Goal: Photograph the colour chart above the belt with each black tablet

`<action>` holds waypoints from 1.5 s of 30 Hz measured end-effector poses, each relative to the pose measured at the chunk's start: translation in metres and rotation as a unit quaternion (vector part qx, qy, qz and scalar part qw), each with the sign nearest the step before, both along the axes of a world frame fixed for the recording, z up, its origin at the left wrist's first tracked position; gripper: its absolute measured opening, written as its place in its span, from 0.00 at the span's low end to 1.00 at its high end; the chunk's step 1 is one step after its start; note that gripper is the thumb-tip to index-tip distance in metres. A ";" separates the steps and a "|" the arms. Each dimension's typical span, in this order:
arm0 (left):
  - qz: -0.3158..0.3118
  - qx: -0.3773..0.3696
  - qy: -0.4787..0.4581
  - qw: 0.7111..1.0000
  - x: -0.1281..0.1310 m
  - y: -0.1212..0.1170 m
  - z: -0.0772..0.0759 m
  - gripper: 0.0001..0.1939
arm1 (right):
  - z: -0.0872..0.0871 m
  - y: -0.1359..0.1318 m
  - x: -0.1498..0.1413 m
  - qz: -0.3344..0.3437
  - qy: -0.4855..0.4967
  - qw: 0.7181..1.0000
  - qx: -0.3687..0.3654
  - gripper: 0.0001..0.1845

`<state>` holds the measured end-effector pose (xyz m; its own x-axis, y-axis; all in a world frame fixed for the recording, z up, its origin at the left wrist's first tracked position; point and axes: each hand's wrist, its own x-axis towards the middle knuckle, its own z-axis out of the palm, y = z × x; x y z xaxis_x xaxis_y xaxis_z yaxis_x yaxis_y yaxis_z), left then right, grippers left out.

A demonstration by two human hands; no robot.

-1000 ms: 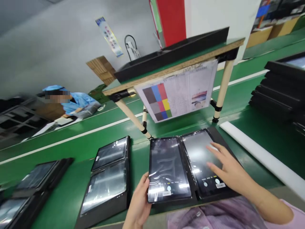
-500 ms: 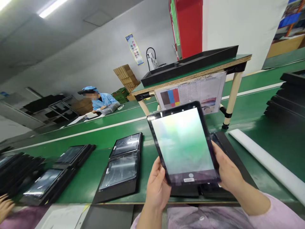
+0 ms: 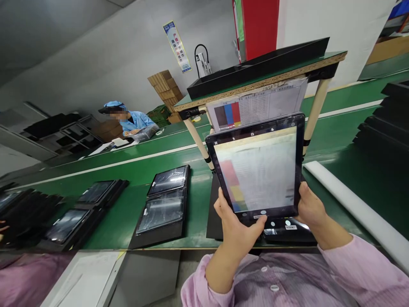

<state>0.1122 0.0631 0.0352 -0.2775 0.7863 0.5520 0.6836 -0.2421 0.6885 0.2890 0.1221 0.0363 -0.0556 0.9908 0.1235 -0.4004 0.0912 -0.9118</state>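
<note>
A black-framed tablet (image 3: 258, 170) is held up between my two hands, its screen lit with a camera picture of a printed chart. My left hand (image 3: 238, 226) grips the lower left corner, with the thumb reaching over the bottom bezel by the round on-screen button. At the lower right edge, my right hand (image 3: 311, 209) is closed round the side; its fingers behind the tablet are hidden. Beneath it lies another tablet (image 3: 287, 234), mostly covered from view. Behind the raised tablet, a colour chart sheet (image 3: 252, 106) hangs under a small raised shelf.
Trays with two tablets each (image 3: 164, 211) lie to the left on the green bench (image 3: 198, 209). A white foam strip (image 3: 351, 209) runs along the right, near stacked black trays (image 3: 380, 123). A person in blue (image 3: 134, 121) sits across the bench.
The tablet has moved up and right, toward the chart. Its screen went from a blurred green picture to the chart's colours. My left thumb has shifted onto the bottom bezel.
</note>
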 end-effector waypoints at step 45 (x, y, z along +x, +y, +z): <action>-0.157 -0.116 -0.636 0.747 -0.039 0.000 -0.011 0.30 | 0.055 -0.012 0.011 -0.025 -0.338 0.899 0.278 0.38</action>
